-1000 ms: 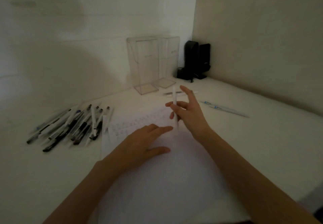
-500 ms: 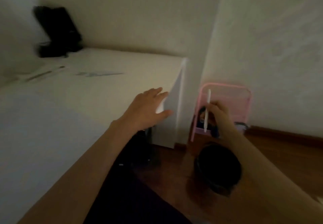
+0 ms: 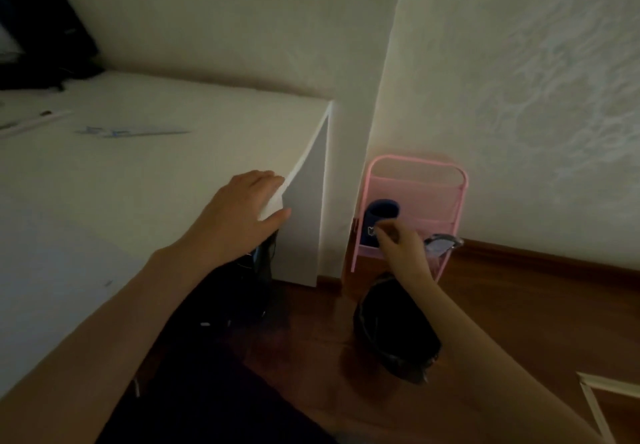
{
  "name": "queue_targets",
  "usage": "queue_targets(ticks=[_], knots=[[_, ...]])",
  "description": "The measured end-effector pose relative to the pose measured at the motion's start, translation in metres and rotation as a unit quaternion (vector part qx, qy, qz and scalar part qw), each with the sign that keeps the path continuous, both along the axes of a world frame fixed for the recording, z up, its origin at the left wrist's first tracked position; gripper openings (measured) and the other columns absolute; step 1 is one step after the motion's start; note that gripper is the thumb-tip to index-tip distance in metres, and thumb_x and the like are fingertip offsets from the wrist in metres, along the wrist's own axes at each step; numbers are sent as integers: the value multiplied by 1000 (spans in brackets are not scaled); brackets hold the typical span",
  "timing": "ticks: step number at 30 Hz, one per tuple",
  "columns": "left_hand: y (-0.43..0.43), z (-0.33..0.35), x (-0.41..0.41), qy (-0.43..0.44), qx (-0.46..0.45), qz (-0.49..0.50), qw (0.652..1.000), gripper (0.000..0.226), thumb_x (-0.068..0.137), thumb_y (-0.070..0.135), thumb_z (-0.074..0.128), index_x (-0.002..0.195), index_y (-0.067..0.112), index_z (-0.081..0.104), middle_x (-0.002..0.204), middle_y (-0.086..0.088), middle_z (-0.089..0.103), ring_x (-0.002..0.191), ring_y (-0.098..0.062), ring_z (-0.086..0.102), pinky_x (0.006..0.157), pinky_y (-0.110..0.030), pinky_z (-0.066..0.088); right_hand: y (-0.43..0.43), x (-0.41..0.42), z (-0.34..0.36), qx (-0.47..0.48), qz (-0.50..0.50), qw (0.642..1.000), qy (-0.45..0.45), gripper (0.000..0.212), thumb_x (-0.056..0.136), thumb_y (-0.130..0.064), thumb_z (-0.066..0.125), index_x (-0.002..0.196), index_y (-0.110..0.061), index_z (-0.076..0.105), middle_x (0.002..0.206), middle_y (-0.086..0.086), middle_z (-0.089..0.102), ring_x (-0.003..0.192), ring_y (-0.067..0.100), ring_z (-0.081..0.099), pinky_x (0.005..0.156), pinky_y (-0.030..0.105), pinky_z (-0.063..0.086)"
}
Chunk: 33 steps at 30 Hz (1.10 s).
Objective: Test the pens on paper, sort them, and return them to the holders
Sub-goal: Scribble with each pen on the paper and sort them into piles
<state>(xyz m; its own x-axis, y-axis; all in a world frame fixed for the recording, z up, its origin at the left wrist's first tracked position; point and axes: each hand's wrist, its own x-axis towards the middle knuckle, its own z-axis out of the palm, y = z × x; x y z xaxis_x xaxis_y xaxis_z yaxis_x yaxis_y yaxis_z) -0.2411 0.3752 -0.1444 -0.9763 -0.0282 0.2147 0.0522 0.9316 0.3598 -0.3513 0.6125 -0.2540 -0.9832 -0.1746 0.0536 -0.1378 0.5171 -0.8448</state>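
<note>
Head: pens (image 3: 138, 131) far left of fingers (image 3: 384, 232).

Bare forearms (image 3: 145, 301), dark garment (image 3: 207, 402) below

Pink rack (image 3: 415, 159) — navy cup (image 3: 382, 210) — white desk (image 3: 145, 183)

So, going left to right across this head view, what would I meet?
Black stand → pens → left hand → desk side panel → pink rack.
</note>
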Motion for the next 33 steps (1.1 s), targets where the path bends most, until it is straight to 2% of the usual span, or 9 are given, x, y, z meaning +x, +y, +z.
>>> queue_targets(ticks=[2,4,7,10,14,19,24,29,33], knots=[[-13,9,4,3,13,26,1000,54,89,44,50,133,15,45,144,-5,37,131,-20,30,106,-27,19,-33,3,34,-75,35,995,57,15,94,-20,53,104,-12,61,92,4,67,77,19,63,65,29,50],[-33,19,12,9,18,57,998,44,91,38,51,129,17,49,140,-2,41,128,-18,34,105,-28,23,-66,8,69,-129,75,984,102,8,94,-17,53,96,-19,60,90,0,67,73,16,61,61,23,48],[-70,29,30,8,19,102,995,36,90,35,52,123,19,54,133,1,45,123,-15,38,103,-28,27,-117,13,108,-135,162,970,121,14,93,-12,50,92,-22,59,91,-10,65,74,12,59,63,17,45],[-105,33,53,18,22,158,987,30,90,35,52,116,22,58,128,2,49,119,-15,42,100,-28,31,-172,12,128,-82,246,959,119,13,92,-11,50,95,-16,62,95,-4,66,76,19,60,65,21,46],[-140,39,89,21,19,206,978,26,91,33,51,113,22,60,124,5,50,117,-12,45,97,-24,32,-244,5,138,11,309,933,182,14,91,-11,52,101,-12,62,96,-1,62,77,19,57,66,25,43],[-167,36,139,43,16,263,964,20,90,31,52,106,24,62,114,7,56,109,-11,51,96,-25,36,-322,-8,138,179,319,886,286,34,95,-24,49,127,-14,50,122,10,56,112,28,45,88,34,38],[-179,29,178,47,47,290,955,7,90,30,53,94,33,58,103,10,60,98,-9,56,90,-26,41,-354,-3,137,287,331,837,330,32,96,-33,44,124,-19,50,120,8,55,114,27,43,91,34,34],[-192,28,202,53,57,326,942,10,90,23,55,95,23,64,101,5,62,96,-13,58,90,-32,45,-364,1,128,296,318,850,299,34,93,-41,44,115,-16,49,116,12,55,108,30,45,86,37,37],[-207,24,221,61,71,363,927,17,92,29,48,98,21,63,104,1,62,98,-16,57,91,-32,43,-370,-1,129,325,273,857,293,43,96,-44,38,117,-9,49,123,16,49,115,33,40,93,39,35]])
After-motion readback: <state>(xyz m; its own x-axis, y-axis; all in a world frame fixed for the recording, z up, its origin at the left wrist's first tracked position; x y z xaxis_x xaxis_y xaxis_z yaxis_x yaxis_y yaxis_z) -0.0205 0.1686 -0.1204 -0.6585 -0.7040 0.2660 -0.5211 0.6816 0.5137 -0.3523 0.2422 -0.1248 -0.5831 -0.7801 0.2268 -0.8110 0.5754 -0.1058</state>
